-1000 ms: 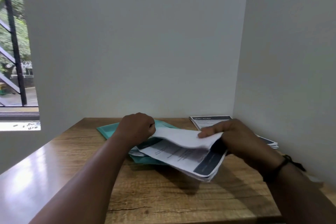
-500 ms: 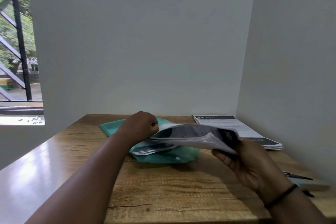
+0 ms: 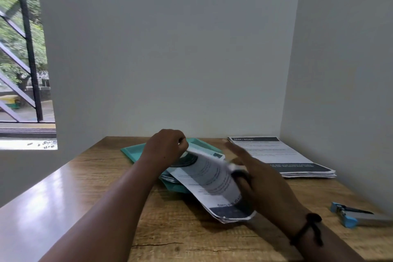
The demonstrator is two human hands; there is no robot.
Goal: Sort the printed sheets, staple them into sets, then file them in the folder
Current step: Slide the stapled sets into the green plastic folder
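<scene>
Right hand (image 3: 253,174) swings up, fingers now spread, motion-blurred | stapled set (image 3: 210,183) flips from flat to hanging toward lower centre | blue stapler (image 3: 350,216) now showing lower right

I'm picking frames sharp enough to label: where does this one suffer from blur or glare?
Head view: the right hand is motion-smeared, and so is the sheet set that it handles; the left hand is sharper; window glare washes over the table's left side; the paper stack shows legible headings.
</scene>
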